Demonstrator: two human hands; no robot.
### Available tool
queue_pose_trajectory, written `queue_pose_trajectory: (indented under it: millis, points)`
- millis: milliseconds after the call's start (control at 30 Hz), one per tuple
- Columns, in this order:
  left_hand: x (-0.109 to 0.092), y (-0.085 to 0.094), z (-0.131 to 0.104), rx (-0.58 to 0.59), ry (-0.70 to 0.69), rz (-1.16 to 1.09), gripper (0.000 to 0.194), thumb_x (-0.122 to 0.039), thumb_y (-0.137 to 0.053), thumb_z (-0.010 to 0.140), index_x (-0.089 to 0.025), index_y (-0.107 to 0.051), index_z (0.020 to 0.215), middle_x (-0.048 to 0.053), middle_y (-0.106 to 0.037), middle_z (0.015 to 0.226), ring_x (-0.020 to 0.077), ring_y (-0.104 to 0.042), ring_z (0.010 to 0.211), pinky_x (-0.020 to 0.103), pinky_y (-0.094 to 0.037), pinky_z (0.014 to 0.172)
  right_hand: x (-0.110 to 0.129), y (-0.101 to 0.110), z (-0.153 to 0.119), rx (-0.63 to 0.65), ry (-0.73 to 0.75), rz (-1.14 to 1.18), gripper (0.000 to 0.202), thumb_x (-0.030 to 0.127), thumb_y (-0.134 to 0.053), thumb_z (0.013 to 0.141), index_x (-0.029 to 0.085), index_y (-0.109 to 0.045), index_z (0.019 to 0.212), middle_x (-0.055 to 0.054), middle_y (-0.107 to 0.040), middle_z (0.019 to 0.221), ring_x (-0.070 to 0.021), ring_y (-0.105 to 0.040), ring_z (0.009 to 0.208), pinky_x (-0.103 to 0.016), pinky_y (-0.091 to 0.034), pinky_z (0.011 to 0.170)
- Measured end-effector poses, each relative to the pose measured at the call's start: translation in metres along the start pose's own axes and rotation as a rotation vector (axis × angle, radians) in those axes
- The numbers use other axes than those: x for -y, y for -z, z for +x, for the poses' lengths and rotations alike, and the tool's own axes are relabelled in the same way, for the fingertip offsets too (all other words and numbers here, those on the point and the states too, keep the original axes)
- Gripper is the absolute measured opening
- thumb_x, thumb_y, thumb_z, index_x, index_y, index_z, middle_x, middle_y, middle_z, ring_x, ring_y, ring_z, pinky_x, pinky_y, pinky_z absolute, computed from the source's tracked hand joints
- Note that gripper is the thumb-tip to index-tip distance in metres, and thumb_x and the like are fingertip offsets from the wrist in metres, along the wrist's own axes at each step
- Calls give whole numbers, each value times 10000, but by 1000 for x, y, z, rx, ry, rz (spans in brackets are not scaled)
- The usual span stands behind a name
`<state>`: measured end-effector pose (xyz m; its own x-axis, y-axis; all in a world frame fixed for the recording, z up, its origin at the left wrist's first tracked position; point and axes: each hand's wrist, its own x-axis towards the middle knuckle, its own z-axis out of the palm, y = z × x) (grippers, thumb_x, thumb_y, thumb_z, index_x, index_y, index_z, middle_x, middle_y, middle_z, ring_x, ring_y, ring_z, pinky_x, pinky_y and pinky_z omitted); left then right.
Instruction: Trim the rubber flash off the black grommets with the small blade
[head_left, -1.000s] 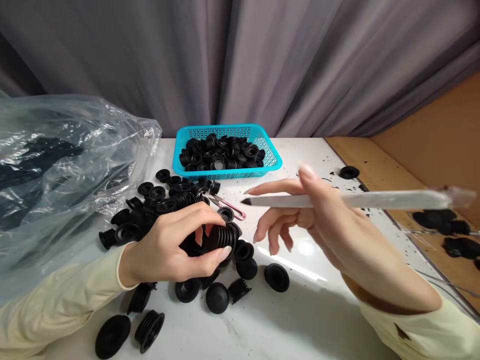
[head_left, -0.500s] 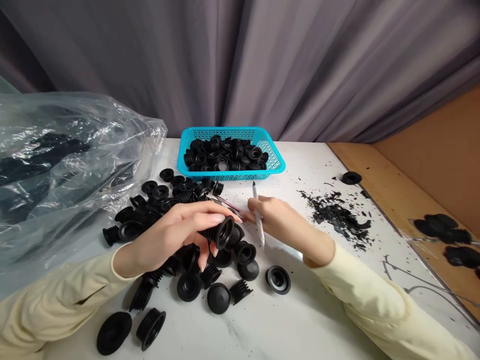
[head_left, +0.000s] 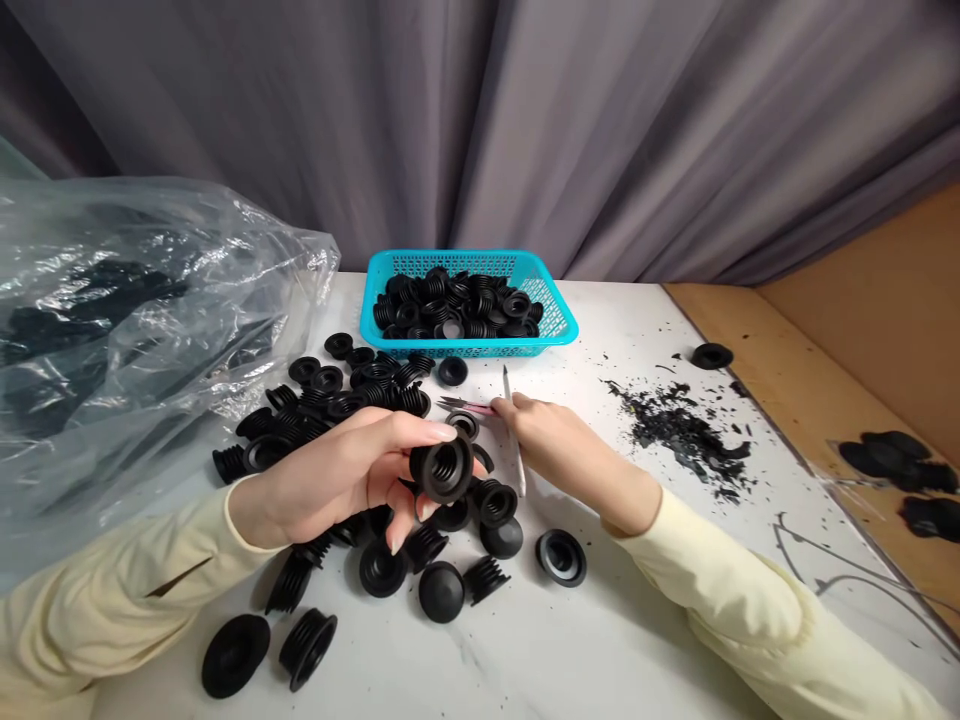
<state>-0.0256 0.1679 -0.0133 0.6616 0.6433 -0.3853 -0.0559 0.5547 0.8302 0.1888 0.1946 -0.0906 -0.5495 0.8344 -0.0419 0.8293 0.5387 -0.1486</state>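
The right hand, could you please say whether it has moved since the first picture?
Yes, the right hand has moved left, judged against the blue basket.

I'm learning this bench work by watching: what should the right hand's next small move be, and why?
Probably lift the pink-handled snips. The right hand has its fingertips at their handle, with the white pen-shaped tool across that hand, while the left hand holds a black ribbed part raised, its open end showing.
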Motion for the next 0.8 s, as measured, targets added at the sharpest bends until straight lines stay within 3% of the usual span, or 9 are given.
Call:
queue_pose_trajectory:
  millis: [233,333,367,467,533,633,733,800]
  points:
    - [0,0,-4,-81,-39,59,237,-263,-559,823,-81,-710,811,-27,-507,583,50,-491,383,141,-434,361,-14,38,-11,-5,-110,144,139,78,-459,851,160,-534,768,-61,-612,636,-188,-572,534,-272,-375,492]
    - [2,0,-6,-137,-89,190,246,-279,-539,838,-97,-702,870,-26,-542,579,65,-516,379,167,-414,379,-11,64,-18,-82,-125,331,330,240,-347,968,184,-531,700,-30,-617,595,-146,-581,520,-249,-445,525]
    - [3,-1,-7,-159,-105,259,249,-278,-526,847,-104,-697,900,-27,-554,546,73,-526,378,171,-404,392,-9,72,-21,-158,-148,556,384,323,-363,975,182,-556,674,-35,-617,584,-148,-580,515,-253,-454,516]
    - [6,-4,-10,-227,-177,454,246,-259,-495,864,-119,-680,944,-36,-545,421,92,-531,368,176,-359,402,0,87,-31,-227,-153,1191,371,441,-496,925,176,-637,707,-63,-659,694,-149,-570,515,-261,-458,472]
    - [8,-7,-13,-261,-237,528,234,-252,-491,859,-124,-678,919,-44,-533,405,94,-521,353,177,-348,385,4,91,-36,-219,-158,1465,225,392,-595,870,194,-673,798,-59,-666,781,-128,-524,478,-256,-432,430]
    - [12,-9,-15,-300,-313,620,236,-259,-492,852,-121,-681,880,-46,-531,434,96,-531,356,177,-369,370,7,88,-39,-124,-137,1624,107,308,-662,805,225,-693,866,-41,-649,808,-89,-412,406,-243,-354,373]
    - [16,-9,-15,-311,-387,707,258,-276,-484,866,-120,-689,888,-41,-532,442,110,-563,389,179,-388,367,10,82,-39,-13,-11,1726,94,311,-660,810,221,-674,835,-4,-586,662,-62,-291,363,-225,-239,346]
    - [16,-8,-15,-303,-410,761,260,-273,-480,877,-123,-690,908,-42,-534,453,108,-570,403,179,-398,376,13,77,-37,42,36,1798,129,333,-675,805,211,-638,794,48,-455,538,-55,-215,364,-211,-184,354]
